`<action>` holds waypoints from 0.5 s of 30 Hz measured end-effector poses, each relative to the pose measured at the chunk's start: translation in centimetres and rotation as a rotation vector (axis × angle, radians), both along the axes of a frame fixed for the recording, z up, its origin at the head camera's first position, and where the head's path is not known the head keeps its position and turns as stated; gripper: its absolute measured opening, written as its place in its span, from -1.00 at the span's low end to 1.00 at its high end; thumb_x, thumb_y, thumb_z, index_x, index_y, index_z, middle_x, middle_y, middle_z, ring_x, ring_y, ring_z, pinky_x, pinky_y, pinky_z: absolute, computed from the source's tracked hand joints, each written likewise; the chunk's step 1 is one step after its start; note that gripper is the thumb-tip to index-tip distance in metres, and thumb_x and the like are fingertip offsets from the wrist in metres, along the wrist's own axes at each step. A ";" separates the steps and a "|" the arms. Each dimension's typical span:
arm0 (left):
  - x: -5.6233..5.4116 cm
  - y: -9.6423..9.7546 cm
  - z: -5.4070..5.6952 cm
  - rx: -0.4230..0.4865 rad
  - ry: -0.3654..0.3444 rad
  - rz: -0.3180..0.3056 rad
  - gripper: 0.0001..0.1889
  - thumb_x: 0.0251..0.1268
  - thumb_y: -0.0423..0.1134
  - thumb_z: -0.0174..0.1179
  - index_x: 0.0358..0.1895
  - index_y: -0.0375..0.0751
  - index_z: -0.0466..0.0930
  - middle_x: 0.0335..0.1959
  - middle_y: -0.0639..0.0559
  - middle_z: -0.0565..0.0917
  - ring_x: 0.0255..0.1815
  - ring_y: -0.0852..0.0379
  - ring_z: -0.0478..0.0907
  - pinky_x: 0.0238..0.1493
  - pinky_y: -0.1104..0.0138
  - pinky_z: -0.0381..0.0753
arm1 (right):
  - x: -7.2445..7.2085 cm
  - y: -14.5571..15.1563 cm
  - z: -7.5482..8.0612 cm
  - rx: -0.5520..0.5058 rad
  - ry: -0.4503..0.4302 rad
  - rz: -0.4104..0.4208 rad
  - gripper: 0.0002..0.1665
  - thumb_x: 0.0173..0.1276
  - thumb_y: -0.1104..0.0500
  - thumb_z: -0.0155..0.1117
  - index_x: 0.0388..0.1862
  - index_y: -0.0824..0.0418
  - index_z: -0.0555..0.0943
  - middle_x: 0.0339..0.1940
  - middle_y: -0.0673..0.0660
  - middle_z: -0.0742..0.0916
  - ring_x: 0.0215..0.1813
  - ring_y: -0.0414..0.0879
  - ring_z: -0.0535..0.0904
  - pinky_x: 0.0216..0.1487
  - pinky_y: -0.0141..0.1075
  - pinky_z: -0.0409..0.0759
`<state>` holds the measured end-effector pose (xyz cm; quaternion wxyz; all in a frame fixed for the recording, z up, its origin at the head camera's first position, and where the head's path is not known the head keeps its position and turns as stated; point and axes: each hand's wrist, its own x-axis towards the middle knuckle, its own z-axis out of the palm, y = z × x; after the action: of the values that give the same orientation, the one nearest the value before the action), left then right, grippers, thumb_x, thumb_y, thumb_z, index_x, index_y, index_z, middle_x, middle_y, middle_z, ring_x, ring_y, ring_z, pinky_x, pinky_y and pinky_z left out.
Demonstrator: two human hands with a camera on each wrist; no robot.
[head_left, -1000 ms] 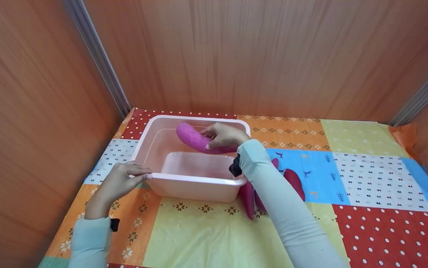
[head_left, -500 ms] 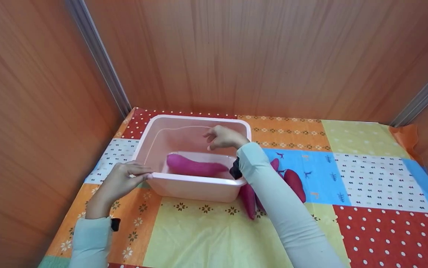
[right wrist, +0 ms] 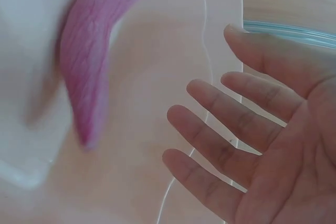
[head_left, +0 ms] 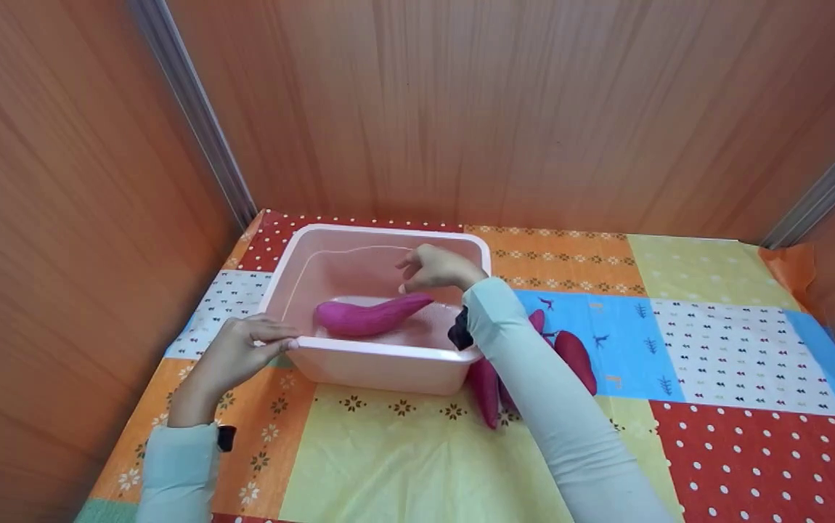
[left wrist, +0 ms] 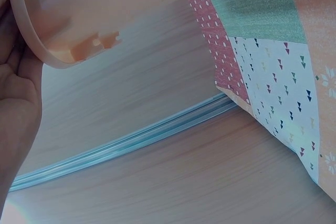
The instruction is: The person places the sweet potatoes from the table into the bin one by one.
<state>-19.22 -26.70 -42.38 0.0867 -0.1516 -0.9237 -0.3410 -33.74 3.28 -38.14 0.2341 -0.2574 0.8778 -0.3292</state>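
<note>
A pink plastic tub [head_left: 377, 372] stands on the patterned cloth. Inside it lies one curved pink-purple sweet potato [head_left: 367, 318], its tapered end raised toward the right hand. My right hand [head_left: 441, 269] hovers over the tub's right side, holding nothing. The right wrist view shows its spread fingers apart from the sweet potato [right wrist: 92, 51]. With fingers on top and thumb below, my left hand [head_left: 225, 363] grips the tub's near left corner. The left wrist view shows part of that hand [left wrist: 18, 98] at the tub's rim [left wrist: 31, 38].
Several dark pink sweet potatoes [head_left: 573, 359] lie right of the tub, partly hidden by the right sleeve [head_left: 555, 407]. A wood-grain panel [head_left: 432, 116] rises behind, with side panels left and right. The patchwork cloth [head_left: 744, 356] extends to the right.
My right hand has let go of the sweet potato, which dropped to the tub's floor and then rolled, its tapered end swinging away from me. The left hand has stayed on the rim.
</note>
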 end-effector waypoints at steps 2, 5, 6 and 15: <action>0.0 0.0 0.0 0.004 -0.003 -0.004 -0.79 0.13 -0.32 0.36 -0.13 -0.16 0.76 -0.18 -0.04 0.77 -0.09 -0.01 0.66 -0.07 0.16 0.70 | 0.0 0.0 0.1 -0.006 -0.001 -0.013 -0.42 0.29 0.17 0.34 0.28 0.24 0.49 0.20 0.28 0.62 0.20 0.09 0.56 0.24 -0.11 0.55; -0.1 -0.1 0.0 0.010 -0.012 -0.010 -0.78 0.14 -0.31 0.36 -0.12 -0.15 0.76 -0.17 -0.04 0.77 -0.07 -0.02 0.66 -0.03 0.12 0.68 | 0.1 0.1 0.3 -0.020 0.001 -0.030 -0.44 0.29 0.15 0.34 0.26 0.23 0.51 0.19 0.25 0.63 0.19 0.07 0.57 0.23 -0.11 0.55; -0.1 -0.1 0.0 0.009 -0.013 -0.011 -0.78 0.14 -0.31 0.35 -0.11 -0.15 0.76 -0.17 -0.04 0.77 -0.06 -0.02 0.66 -0.02 0.11 0.67 | 0.1 0.1 0.3 -0.025 0.004 -0.032 -0.44 0.29 0.15 0.35 0.26 0.23 0.51 0.19 0.25 0.63 0.19 0.06 0.57 0.23 -0.12 0.56; 0.0 -0.1 0.2 0.004 -0.011 -0.017 -0.78 0.14 -0.30 0.35 -0.12 -0.17 0.76 -0.17 -0.05 0.77 -0.05 -0.04 0.66 -0.01 0.08 0.66 | 0.0 0.4 0.7 -0.050 0.016 -0.046 -0.45 0.30 0.14 0.33 0.25 0.25 0.52 0.18 0.23 0.64 0.20 0.06 0.57 0.22 -0.15 0.56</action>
<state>-19.20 -26.76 -42.20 0.0788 -0.1571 -0.9222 -0.3444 -33.76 3.68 -37.39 0.2129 -0.2455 0.8769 -0.3542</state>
